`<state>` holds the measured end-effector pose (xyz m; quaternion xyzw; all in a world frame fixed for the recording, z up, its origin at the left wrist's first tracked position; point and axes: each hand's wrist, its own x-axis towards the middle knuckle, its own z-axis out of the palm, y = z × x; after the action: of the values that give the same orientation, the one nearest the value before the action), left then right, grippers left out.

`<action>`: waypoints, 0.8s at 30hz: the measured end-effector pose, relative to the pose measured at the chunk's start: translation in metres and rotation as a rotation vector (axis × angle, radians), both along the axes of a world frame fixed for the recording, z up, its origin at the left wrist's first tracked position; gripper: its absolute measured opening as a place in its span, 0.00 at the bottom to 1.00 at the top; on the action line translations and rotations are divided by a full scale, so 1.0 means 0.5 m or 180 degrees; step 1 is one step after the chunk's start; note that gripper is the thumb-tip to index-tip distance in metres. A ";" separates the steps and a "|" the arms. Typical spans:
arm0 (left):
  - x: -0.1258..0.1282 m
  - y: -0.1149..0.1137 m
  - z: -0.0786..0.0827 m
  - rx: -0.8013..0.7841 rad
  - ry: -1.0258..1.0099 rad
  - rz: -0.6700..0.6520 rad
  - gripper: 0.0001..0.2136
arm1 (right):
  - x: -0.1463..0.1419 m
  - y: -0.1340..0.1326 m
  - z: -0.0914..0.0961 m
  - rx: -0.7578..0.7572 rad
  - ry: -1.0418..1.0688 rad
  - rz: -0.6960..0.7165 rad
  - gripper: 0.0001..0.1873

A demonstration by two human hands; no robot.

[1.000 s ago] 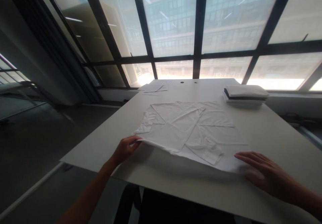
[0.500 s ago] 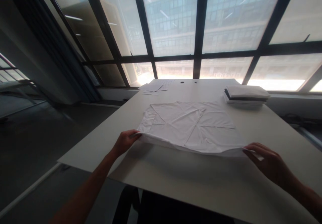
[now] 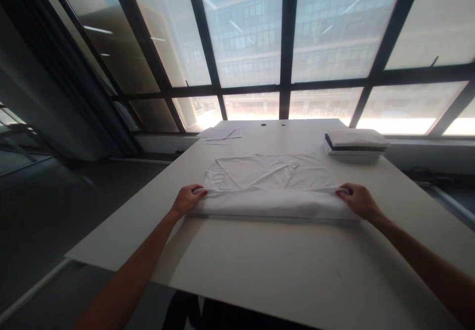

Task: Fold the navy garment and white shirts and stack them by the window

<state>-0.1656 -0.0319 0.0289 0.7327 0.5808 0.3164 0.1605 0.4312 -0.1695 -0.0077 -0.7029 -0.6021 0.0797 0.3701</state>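
A white shirt [image 3: 267, 205] lies on the white table [image 3: 260, 256], its near part folded up and over toward the window. My left hand [image 3: 188, 199] is closed on the left end of the fold's edge, thumb and fingers pinching the cloth. At the right end of the same edge, my right hand [image 3: 358, 200] grips the cloth in a like pinch. Between the hands the edge runs nearly straight. Beyond it, the far part of the shirt lies flat with creases and crossed layers.
A stack of folded clothes [image 3: 356, 143], white with a dark layer, sits at the table's back right. Some paper sheets [image 3: 221, 133] lie at the back left. Tall windows [image 3: 248, 38] rise behind the table. Part of a black chair [image 3: 181, 307] shows under the near edge.
Both hands have carried the shirt's near edge up and away from me, folding it over the rest. My right hand has also moved left. The view has shifted slightly.
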 end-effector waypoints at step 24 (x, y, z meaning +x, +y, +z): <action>0.005 0.010 -0.046 0.0868 0.1503 0.0432 0.21 | -0.017 0.014 -0.024 0.0098 -0.0769 -0.0677 0.25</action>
<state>-0.1629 -0.0267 0.0057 0.7604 0.6019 0.2222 -0.1010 0.4228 -0.1625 -0.0197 -0.7615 -0.5655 -0.0543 0.3121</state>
